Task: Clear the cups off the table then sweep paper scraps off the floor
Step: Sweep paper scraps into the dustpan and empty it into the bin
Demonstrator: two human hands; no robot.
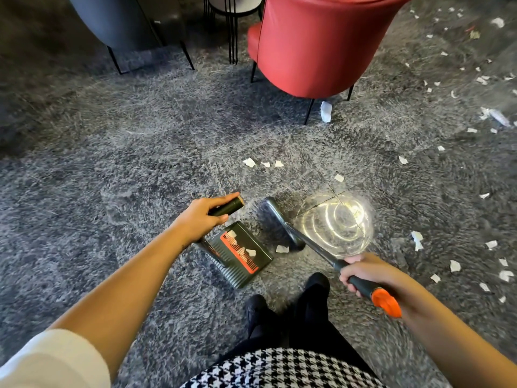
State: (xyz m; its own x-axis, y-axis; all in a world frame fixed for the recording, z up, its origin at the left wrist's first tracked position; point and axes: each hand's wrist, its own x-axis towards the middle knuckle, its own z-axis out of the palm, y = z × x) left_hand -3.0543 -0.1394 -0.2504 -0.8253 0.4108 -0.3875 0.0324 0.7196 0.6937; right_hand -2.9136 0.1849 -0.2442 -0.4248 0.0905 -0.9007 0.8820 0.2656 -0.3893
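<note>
Grey speckled floor (126, 169) fills the head view as we work through the sweeping half of the job, with no cups in sight. Our left hand (200, 217) is wrapped round the dark upright handle (227, 206) of a dustpan (223, 264), which sits on the floor just ahead of our black shoes (314, 287) and already holds a few white scraps (251, 252). Our right hand (363, 271) is closed round the black-and-orange grip of a broom (310, 243), whose shaft runs up and to the left from that hand to the brush head (275, 219), set down just to the right of the pan. One loose scrap (282, 249) lies between brush and pan, close to the pan's edge; it is to the left of the right hand and below the left, so we judge a short pull of the bristles leftward would carry it in. The brush head's long side runs roughly parallel to the pan's near edge, which suits that stroke. Three more scraps (265, 163) lie farther ahead, and many others (454, 266) are strewn well off to the right, nearer the broom hand. A bright glare (335, 222) marks the tiles beside the brush. Beyond stand a red chair (321, 43), a grey chair (120, 21) and the thin legs of a side table (232, 32).
</note>
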